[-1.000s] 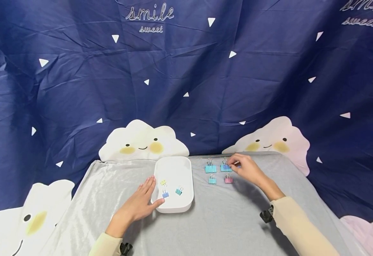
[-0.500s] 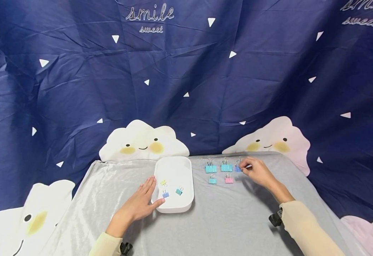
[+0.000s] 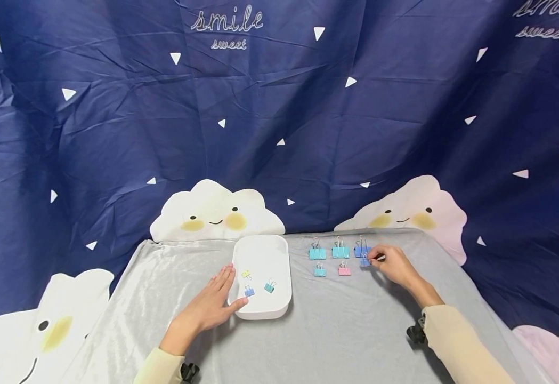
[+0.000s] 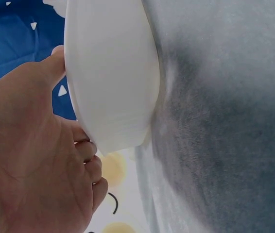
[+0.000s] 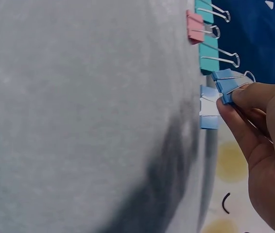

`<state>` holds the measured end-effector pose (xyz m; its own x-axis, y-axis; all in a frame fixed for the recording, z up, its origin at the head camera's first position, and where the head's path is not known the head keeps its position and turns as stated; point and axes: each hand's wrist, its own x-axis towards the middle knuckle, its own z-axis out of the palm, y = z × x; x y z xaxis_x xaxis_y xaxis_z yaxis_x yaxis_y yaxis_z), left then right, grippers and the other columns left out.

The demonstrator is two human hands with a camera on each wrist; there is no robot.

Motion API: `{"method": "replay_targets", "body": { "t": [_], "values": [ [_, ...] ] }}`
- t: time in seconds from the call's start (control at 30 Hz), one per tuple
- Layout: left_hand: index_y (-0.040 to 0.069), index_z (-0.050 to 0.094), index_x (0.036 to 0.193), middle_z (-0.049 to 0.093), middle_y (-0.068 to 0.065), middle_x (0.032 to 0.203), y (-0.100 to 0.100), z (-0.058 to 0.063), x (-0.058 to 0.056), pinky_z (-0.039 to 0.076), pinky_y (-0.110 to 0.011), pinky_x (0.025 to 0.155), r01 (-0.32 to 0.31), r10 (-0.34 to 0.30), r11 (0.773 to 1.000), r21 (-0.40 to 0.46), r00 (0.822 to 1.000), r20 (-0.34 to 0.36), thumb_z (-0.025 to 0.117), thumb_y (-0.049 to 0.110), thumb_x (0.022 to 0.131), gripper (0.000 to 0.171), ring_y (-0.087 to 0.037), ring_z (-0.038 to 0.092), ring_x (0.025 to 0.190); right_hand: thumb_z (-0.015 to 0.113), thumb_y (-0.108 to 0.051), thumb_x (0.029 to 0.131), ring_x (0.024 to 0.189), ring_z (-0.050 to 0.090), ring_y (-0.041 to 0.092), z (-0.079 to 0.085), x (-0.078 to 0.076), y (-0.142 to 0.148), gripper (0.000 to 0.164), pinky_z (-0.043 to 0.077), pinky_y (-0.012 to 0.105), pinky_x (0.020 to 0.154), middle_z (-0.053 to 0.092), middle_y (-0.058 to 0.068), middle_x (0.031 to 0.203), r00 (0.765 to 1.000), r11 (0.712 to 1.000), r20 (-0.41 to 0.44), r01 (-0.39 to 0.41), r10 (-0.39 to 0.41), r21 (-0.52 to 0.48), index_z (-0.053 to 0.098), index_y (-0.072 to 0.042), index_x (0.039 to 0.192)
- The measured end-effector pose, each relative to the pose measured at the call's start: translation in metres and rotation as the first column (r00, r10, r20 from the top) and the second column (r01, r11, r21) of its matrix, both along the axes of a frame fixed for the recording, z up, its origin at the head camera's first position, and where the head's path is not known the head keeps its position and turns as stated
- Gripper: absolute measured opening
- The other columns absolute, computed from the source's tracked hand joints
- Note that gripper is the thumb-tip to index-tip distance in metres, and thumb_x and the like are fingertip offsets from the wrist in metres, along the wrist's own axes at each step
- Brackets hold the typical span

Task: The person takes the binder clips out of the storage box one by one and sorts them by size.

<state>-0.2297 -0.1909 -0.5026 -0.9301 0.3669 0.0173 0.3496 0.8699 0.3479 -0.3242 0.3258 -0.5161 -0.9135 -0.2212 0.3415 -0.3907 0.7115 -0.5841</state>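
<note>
My right hand (image 3: pixel 394 265) pinches a small blue binder clip (image 5: pixel 225 86) between thumb and fingers, its wire handles up. It hovers at the front of a larger blue binder clip (image 3: pixel 362 251) standing on the table. My left hand (image 3: pixel 207 303) lies along the left side of a white plastic box (image 3: pixel 261 314), fingers stretched out at its rim and thumb over the near left corner. Inside the box lie a yellow clip (image 3: pixel 246 274), a blue clip (image 3: pixel 249 292) and a teal clip (image 3: pixel 269 287).
Two large teal binder clips (image 3: pixel 340 252) stand left of the larger blue one in the back row. Before them are a small teal clip (image 3: pixel 319 271) and a small pink clip (image 3: pixel 344 271). Grey cloth (image 3: pixel 337 330) covers the table; a dark blue curtain (image 3: pixel 279 106) hangs behind.
My right hand has carried the small blue clip rightward past the teal clips, then nearer, to the front of the larger blue clip, uncovering it. My left hand has stayed on the box.
</note>
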Motion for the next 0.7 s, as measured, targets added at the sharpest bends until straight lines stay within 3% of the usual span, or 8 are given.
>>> {"method": "replay_targets", "body": {
  "t": [0.5,0.7],
  "values": [
    [-0.001,0.022,0.168,0.016,-0.017,0.179,0.001,0.002,0.002,0.019,-0.054,0.136,-0.006,0.006,1.0,0.007,1.0,0.007,0.051,0.067,0.104,0.098,-0.037,0.016,0.166,0.076,0.004,0.092,0.088,0.073,0.026,-0.024,0.004,0.002,0.009,0.061,0.036,0.079,0.079,0.011,0.095,0.998,0.997,0.003,0.06,-0.06,0.049,0.076,-0.004,0.091],
    [-0.002,0.023,0.168,0.017,-0.018,0.179,0.002,0.004,0.002,0.019,-0.054,0.137,-0.008,0.008,1.0,0.01,1.0,0.01,0.051,0.066,0.105,0.097,-0.037,0.016,0.166,0.074,0.004,0.093,0.085,0.067,0.018,-0.026,0.004,0.007,0.007,0.056,0.027,0.073,0.076,0.008,0.09,0.997,0.997,0.044,0.068,-0.07,0.042,0.074,-0.003,0.091]
  ]
}}
